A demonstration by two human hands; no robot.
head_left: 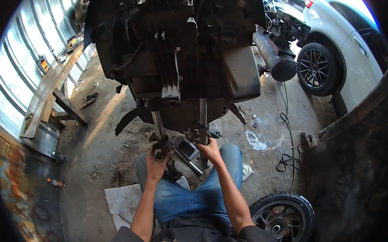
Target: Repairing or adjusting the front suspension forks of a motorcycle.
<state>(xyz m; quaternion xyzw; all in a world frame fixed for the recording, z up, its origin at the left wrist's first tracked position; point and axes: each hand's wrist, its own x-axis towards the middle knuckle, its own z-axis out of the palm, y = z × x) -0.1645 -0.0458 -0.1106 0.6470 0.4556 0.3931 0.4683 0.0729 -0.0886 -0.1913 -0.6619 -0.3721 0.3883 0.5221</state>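
Note:
The dark front end of a scooter or motorcycle (155, 70) hangs over my lap, its two fork legs pointing down toward me. My left hand (155, 166) is closed around the dark lower part of the left fork leg (158, 124), below its shiny tube. Fingers of my right hand (210, 151) wrap the lower part of the right fork leg (203, 112). Between my knees, a dark rectangular part (186, 147) and a shiny metal rod (195, 168) lie low; what they belong to is unclear.
A detached spoked wheel with tyre (281, 217) lies by my right hip. A cable (286, 121) snakes over the floor. A white car (345, 45) stands at the far right. On the left are a wooden bench (50, 94) and a plastic bottle (55, 182).

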